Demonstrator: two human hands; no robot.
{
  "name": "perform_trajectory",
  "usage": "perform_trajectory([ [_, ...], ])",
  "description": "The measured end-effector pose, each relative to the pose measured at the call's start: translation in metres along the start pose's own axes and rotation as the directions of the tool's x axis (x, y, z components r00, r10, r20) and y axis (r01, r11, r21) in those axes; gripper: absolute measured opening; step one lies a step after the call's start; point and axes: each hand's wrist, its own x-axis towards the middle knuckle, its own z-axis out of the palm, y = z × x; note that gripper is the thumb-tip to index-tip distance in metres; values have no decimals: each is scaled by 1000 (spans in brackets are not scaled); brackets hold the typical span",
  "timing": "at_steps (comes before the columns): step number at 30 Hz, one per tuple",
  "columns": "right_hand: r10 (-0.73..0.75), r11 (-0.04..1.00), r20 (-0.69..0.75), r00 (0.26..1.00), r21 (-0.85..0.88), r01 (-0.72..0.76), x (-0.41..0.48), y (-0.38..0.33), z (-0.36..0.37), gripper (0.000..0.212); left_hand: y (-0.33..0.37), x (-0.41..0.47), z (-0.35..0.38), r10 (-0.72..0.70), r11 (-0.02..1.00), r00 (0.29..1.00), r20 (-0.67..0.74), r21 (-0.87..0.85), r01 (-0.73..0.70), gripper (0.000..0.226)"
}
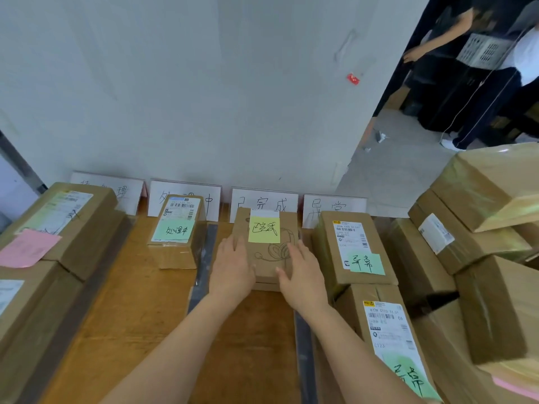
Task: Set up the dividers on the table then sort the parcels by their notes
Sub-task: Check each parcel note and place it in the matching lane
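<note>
Flanking parcel [268, 258] edges, left hand [232, 269], right hand [303, 274], table [140, 301] gap leftward

We have a single view, from a wide-angle camera worn on the person's head. It faces forward and steeply down over the bench [140, 310], near enough that the left hand [233, 269] and right hand [303, 275] sit mid-frame. Behind the bench the wall [175, 83] fills the upper frame. Right of the bench a doorway [414, 135] shows, its edges bowed by the lens.
</note>
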Motion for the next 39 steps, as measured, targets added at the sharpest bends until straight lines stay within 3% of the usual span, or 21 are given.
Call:
perform_trajectory([
  [8,-159,983,-100,982,-107,148,-42,9,-63,64,48,-44,-32,239,931,964,-115,311,-194,64],
  [18,-254,936,-136,958,-286,207,-136,75,-166,63,147,-153,-37,351,885,907,-234,399,-239,58],
  [23,-214,937,-182,960,-315,150,-185,114,-210,64,196,-202,-24,405,888,882,-240,332,-318,56],
  [30,-100,941,-307,946,-337,-10,-230,156,-244,62,242,-233,-5,548,805,814,-192,384,-452,55],
  [39,24,926,-338,941,-346,-148,-266,202,-259,69,287,-261,27,650,741,746,-144,336,-581,51],
])
